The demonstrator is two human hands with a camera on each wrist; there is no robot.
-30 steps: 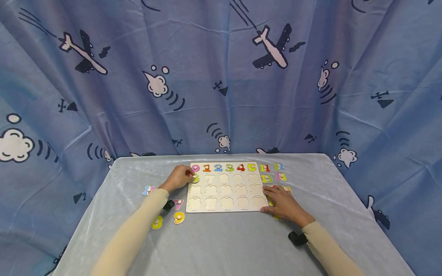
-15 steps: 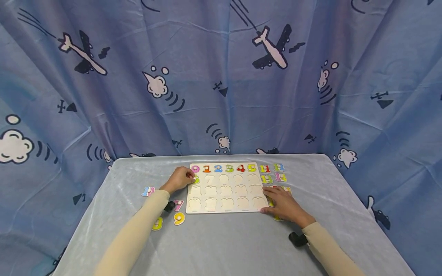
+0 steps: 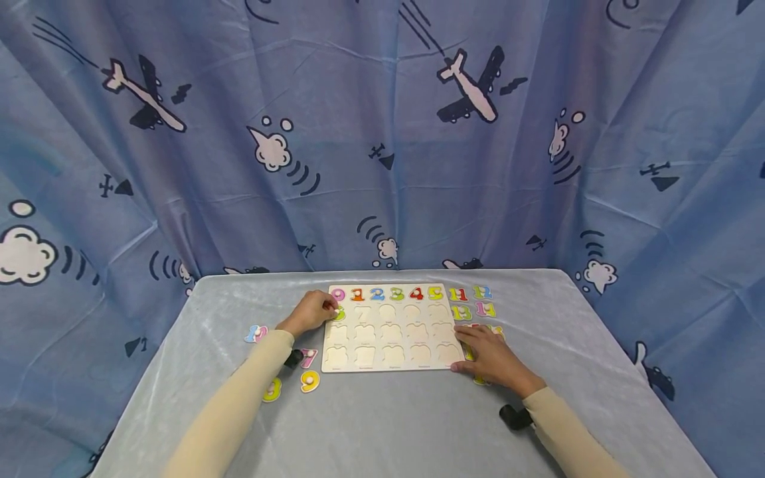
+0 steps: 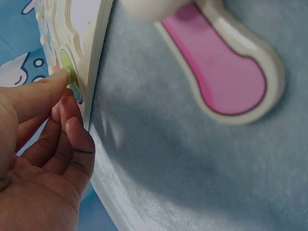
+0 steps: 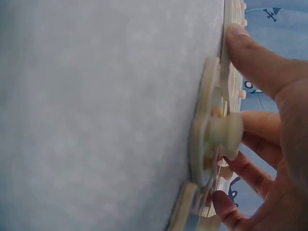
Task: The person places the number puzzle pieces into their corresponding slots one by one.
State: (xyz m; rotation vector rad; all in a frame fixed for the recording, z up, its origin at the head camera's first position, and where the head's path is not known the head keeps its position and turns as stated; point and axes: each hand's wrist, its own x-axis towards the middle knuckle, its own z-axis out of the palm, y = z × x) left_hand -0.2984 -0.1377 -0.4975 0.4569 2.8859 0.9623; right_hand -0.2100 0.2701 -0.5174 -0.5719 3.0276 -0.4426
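Fingers of the left hand (image 3: 307, 313) pinch a rounded green number piece (image 3: 339, 316) at the second row's left end on the pale rectangular wooden board (image 3: 382, 368); aligning outlines before pressing seems wise, the right hand (image 3: 491, 354) loosely spread, bracing the right edge.

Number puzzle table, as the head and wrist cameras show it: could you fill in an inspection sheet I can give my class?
Surface: table under pale grey cloth.
Job's things: puzzle board, top row holding pieces 0 to 5; green piece at the second row's first slot, seating unclear. Loose on the left: pink 7, yellow 9, others; on the right: 11, 12, others partly hidden.
Clutter: nothing seen besides loose pieces.
Left hand: pinches the green piece.
Right hand: touches the board's right edge.
Cables: nothing seen.
Surroundings: blue curtain with aeroplane print.
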